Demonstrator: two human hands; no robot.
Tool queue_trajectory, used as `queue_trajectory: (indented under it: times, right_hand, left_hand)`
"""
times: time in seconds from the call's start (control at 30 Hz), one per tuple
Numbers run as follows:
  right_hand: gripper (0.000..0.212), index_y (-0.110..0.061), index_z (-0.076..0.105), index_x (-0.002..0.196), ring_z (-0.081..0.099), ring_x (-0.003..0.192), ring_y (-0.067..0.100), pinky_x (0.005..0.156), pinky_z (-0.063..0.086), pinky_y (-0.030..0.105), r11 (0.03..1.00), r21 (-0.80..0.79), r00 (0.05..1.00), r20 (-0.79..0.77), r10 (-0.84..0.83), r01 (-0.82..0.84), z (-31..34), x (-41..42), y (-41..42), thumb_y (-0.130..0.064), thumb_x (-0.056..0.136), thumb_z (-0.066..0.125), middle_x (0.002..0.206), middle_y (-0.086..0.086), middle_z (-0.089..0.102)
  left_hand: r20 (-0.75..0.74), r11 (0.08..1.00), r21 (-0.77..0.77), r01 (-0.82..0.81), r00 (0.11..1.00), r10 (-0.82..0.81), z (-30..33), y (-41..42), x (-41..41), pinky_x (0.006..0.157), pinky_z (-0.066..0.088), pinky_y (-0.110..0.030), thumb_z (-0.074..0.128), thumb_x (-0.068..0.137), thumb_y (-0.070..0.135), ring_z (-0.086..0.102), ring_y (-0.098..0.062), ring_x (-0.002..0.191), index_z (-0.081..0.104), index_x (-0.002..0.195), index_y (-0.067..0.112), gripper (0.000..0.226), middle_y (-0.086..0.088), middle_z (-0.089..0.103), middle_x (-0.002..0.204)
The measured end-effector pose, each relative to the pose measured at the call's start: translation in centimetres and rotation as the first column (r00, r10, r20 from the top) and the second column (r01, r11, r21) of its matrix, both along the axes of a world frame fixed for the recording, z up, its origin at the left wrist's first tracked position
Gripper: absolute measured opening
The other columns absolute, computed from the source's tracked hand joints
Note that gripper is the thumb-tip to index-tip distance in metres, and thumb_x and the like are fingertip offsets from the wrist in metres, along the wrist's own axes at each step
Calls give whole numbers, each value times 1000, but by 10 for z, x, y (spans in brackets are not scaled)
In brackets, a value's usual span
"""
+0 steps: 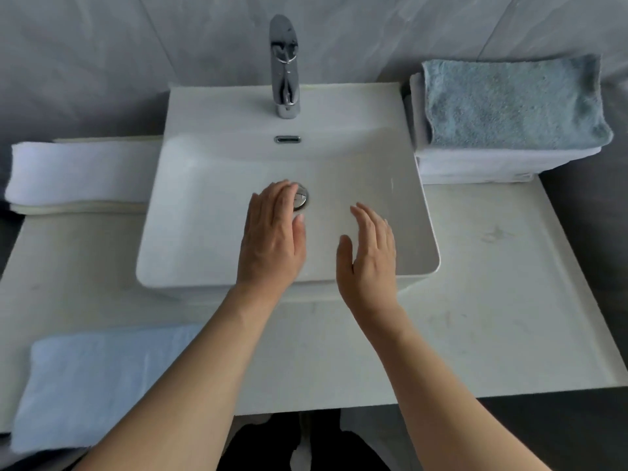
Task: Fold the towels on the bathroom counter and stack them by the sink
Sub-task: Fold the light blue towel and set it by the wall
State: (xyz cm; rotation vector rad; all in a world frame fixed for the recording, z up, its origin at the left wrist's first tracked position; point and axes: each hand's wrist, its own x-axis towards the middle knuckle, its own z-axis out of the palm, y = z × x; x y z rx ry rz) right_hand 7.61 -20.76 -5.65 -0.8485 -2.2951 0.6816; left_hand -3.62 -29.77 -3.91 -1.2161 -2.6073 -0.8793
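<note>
From my remote station, the head camera shows me the person's own body only in part: two bare forearms, uncovered from the bottom edge of the picture up to the wrists, with no sleeve edge in sight. The left hand (272, 239) and right hand (368, 256) carry nothing on them that I can see: the visible fingers and wrists are plain. Short, unpainted nails show on the left thumb. Below the arms, dark clothing (258, 447) fills a small gap, too shadowed to identify.

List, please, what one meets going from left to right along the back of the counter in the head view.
White towel → faucet → stack of folded towels, blue-grey one on top.
</note>
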Motion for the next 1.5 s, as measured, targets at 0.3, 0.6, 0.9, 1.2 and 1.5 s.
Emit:
queue_trajectory:
  times: [0.3, 0.6, 0.9, 1.2, 1.5]
  right_hand:
    - [35, -4, 58, 124, 53, 112, 28, 100, 36, 35, 991, 98, 996, -12, -85, 86, -9, -27, -96, -6, 90, 56, 123, 10, 59]
    - [33, -8, 55, 123, 50, 108, 23, 99, 33, 30, 990, 19, 982, 118, -144, 143, -48, -58, -238, -20, 93, 46, 117, 7, 56]
    - [73, -4, 26, 146, 31, 133, 34, 109, 25, 40, 750, -323, 696, 675, -245, 578, -84, -83, -290, -46, 92, 51, 147, 16, 32]
    - [65, -4, 40, 127, 49, 119, 36, 102, 39, 44, 617, -370, 605, 764, -222, 694, -92, -94, -292, -52, 88, 58, 128, 15, 52]
    - [28, -11, 53, 95, 56, 76, 23, 70, 45, 36, 587, -520, 758, 590, -280, 621, -106, -88, -289, -36, 98, 42, 89, 7, 60]
  left_hand:
    - [-73, 995, 77, -61, 995, 66, -22, -104, -42, 84, 33, -39, 48, 86, 9, 47, -32, 98, 56, 126, 8, 41, -11, 59, 117]
    - [-54, 994, 106, 2, 999, 3, -54, -230, -97, 83, 30, -36, 48, 82, 13, 46, -29, 94, 55, 120, 14, 38, -10, 57, 113]
    - [255, 767, -635, -97, 910, 327, -102, -337, -123, 107, 29, -49, 56, 85, 26, 42, -32, 127, 52, 128, 16, 44, -6, 50, 134]
    - [310, 623, -770, -138, 772, 555, -114, -369, -146, 81, 44, -42, 67, 77, 30, 39, -37, 116, 35, 117, 12, 54, -10, 39, 121]
    - [454, 758, -572, -313, 649, 611, -119, -385, -143, 73, 47, -35, 61, 84, 43, 60, -28, 84, 56, 88, 16, 28, 1, 60, 91]
